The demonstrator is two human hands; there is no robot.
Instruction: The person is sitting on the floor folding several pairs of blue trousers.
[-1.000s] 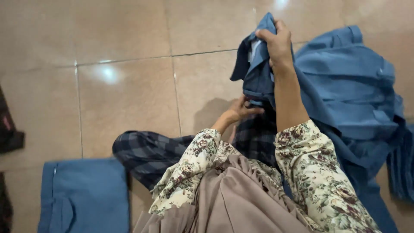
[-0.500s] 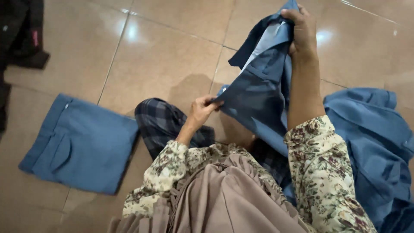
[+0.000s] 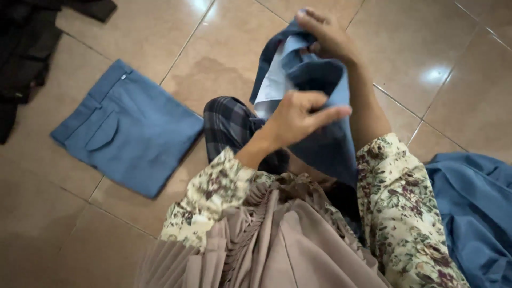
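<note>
— Dark blue cloth garment [image 3: 320, 133] with pale lining: where?
— Lifted above the tan tiled floor [image 3: 224, 64], right of the folded blue trousers [image 3: 128, 128]. Right hand [image 3: 330, 37] pinches its top; left hand [image 3: 296, 117] clasps its middle.

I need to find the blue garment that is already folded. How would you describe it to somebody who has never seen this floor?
Start from the tan tiled floor and look to the person's left side, away from both hands. There lies the folded blue garment, flat and roughly square, with a pocket flap on top. Unlike the blue garment held up in the hands and the loose blue pile on the right, it is neatly folded and untouched.
</note>
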